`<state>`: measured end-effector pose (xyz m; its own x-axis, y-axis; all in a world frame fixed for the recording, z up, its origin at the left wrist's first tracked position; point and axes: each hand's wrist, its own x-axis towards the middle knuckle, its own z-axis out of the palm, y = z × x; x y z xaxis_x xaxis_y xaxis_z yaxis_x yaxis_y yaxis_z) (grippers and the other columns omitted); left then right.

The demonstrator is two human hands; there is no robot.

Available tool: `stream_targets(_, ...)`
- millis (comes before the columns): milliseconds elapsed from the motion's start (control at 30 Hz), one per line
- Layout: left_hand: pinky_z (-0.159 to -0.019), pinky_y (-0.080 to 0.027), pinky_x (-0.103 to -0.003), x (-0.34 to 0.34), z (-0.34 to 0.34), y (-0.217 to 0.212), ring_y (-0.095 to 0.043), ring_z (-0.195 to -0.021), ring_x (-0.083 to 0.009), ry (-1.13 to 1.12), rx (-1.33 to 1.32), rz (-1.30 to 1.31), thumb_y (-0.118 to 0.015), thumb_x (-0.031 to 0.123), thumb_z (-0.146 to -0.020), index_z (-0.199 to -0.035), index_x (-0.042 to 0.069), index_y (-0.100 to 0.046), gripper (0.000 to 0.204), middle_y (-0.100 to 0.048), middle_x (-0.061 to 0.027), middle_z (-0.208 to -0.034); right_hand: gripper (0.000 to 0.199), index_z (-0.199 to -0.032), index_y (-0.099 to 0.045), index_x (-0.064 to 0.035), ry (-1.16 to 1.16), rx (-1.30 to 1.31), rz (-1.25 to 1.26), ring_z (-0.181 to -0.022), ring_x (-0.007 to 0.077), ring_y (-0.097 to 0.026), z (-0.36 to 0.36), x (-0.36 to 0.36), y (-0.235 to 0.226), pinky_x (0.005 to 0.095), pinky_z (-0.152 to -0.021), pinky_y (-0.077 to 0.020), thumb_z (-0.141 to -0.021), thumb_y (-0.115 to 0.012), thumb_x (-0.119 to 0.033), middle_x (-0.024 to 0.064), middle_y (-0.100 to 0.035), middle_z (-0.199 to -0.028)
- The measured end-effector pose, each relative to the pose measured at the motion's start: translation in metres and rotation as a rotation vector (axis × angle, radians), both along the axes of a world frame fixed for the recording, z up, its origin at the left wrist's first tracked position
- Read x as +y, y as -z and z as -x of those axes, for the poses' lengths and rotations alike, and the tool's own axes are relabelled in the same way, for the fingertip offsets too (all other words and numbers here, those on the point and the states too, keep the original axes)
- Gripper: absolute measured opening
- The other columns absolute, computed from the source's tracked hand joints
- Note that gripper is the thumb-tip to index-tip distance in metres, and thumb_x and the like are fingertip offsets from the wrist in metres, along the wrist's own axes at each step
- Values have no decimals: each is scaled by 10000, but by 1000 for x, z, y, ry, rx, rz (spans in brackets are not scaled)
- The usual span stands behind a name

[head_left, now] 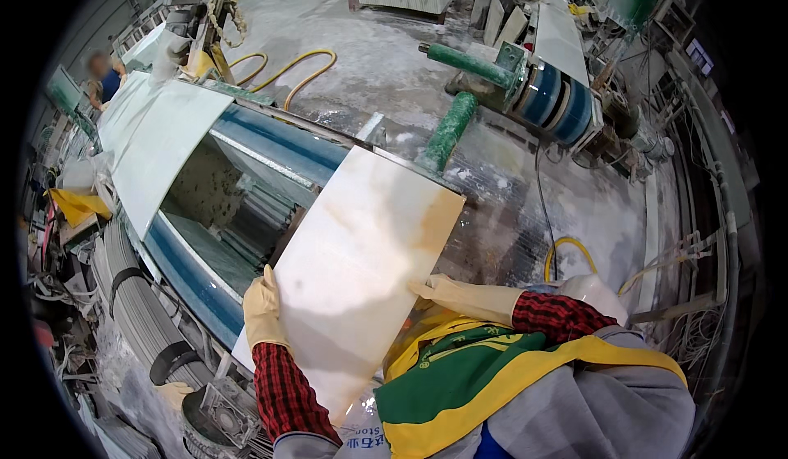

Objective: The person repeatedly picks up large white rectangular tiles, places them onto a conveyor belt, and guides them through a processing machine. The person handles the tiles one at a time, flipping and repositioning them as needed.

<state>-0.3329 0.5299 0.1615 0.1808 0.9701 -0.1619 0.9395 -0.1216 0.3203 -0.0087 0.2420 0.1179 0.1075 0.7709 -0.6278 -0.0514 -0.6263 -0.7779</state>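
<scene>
A white rectangular stone slab (361, 246) with tan stains lies tilted in front of my body, its far end over the end of a blue-belted conveyor. My left hand (264, 310), in a cream rubber glove, grips the slab's left edge with the thumb on top. On the opposite edge, nearer my apron, my gloved right hand (468, 295) holds on; its fingers underneath are hidden. Both forearms wear red-and-black checked sleeves. A green and yellow apron (460, 369) covers my front beside the slab.
Blue conveyor belts (193, 274) flank an open trough; a larger pale slab (164, 135) spans them farther off. Green rollers (451, 131) jut out ahead. A yellow hose (308, 65) curls on the wet floor. Ribbed grey ducting (135, 295) runs at left. Another person (107, 82) stands far left.
</scene>
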Motion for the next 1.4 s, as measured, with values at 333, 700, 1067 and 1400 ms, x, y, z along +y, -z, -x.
stream_targets(333,-958,-544,-536,-9,-2,-12,-693,-1107,-518,-18,-86,77,-319,646,-1124,-1147,-66,-742,829,-735,-348,-1122,659,-1237,-749,7,-75,-134,-43,-1014,248,-743,-5,2,38,384,-886,-589,-1018,-665,-609,161,-795,-1081)
stream_targets(700,-931,-564,-528,-7,-3,0,-717,-1046,-503,23,-27,-22,-367,576,-1141,-1061,-60,-777,761,-743,-343,-1055,707,-1291,-750,-24,-159,-198,-17,-1017,267,-705,-9,-3,74,394,-909,-556,-1018,-624,-664,148,-784,-1095)
stream_targets(1067,-910,-568,-519,-16,-1,-4,-728,-1028,-493,23,-48,-43,-377,612,-1128,-1074,-52,-777,778,-759,-322,-1010,783,-1278,-740,55,-167,-134,19,-1173,295,-679,-7,-4,19,400,-1021,-521,-1026,-597,-673,215,-745,-1253)
stream_targets(1400,-900,-577,-531,-10,2,9,-729,-1022,-504,43,-11,-59,-367,613,-1127,-1084,-50,-770,777,-759,-325,-1033,790,-1229,-755,61,-156,-93,-22,-1123,274,-682,-9,-11,5,395,-1008,-523,-1024,-590,-684,203,-757,-1194)
